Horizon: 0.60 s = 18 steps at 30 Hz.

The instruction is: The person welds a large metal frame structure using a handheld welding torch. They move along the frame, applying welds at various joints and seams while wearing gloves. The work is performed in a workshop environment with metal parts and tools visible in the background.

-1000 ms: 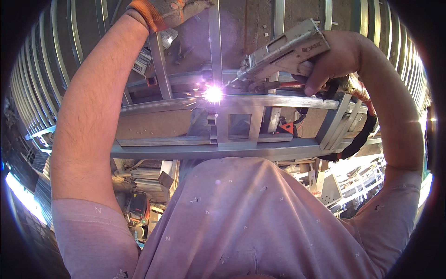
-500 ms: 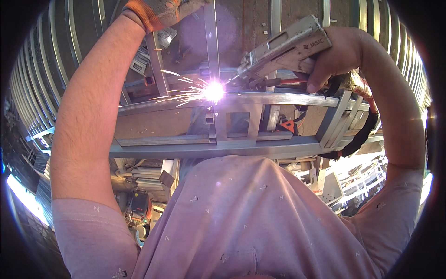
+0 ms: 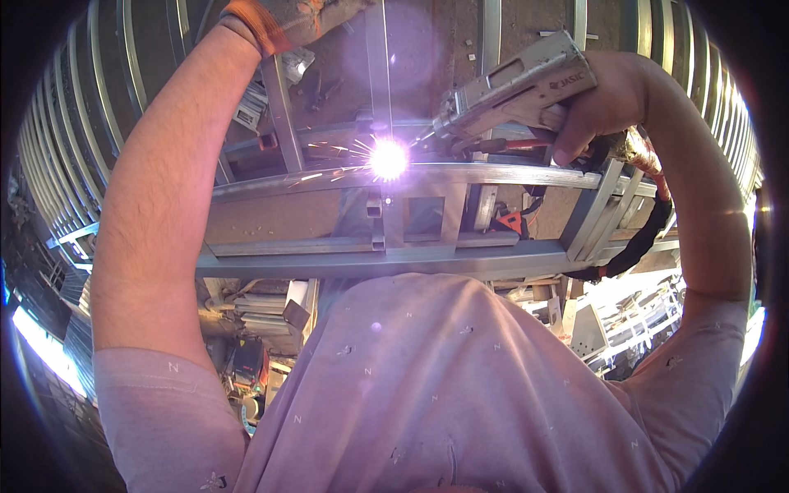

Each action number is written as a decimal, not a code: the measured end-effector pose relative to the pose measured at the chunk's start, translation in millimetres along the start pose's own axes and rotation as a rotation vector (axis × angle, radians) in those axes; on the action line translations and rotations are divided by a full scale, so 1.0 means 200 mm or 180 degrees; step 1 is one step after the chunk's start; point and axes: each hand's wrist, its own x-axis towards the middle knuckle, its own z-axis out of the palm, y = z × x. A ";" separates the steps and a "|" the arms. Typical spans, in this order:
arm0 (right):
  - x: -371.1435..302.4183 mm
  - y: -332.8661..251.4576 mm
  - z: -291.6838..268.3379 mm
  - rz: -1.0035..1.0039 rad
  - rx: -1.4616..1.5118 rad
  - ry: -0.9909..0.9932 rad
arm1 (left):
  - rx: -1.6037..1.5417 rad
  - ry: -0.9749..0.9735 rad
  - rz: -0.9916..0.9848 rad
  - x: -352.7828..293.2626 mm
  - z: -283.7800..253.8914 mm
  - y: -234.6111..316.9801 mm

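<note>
My right hand point(image 3: 604, 99), bare, is wrapped round the grip of a boxy grey welding gun point(image 3: 518, 90). The gun's tip points down and left at a dazzling white-violet arc point(image 3: 388, 158) throwing sparks to the left. This glare hides the joint between a long metal bar point(image 3: 380, 66) and the curved metal rail point(image 3: 509, 173) crossing it. At the top edge is my left hand point(image 3: 308, 18), in a grey glove with an orange cuff. Its fingertips reach the long bar's left side, but the frame's edge cuts off most of the fingers.
Metal frame members, including a lower rail point(image 3: 329, 264), lie between the arc and my body. A black cable point(image 3: 645, 242) loops down at the right, near an orange-red triangular tool point(image 3: 514, 222). Scrap pieces point(image 3: 263, 308) are piled at lower left; rows of metal bars point(image 3: 70, 140) line the sides.
The welding gun and arc have shifted slightly right. The sparks are shorter and fewer. My left hand has barely moved.
</note>
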 end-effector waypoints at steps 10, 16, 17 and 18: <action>-0.05 0.02 -0.02 0.0159 -0.0089 0.0116 | 0.0014 0.0007 0.0003 0.01 0.00 0.00; -0.12 0.00 -0.04 0.0253 -0.0008 0.0332 | -0.0002 -0.0017 -0.0022 0.01 0.02 -0.01; -0.12 0.01 -0.01 0.0223 0.0062 0.0435 | 0.0053 0.0004 0.0004 0.00 0.02 -0.01; -0.10 0.00 -0.01 0.0201 0.0014 0.0374 | 0.0026 0.0012 0.0013 0.01 0.02 -0.01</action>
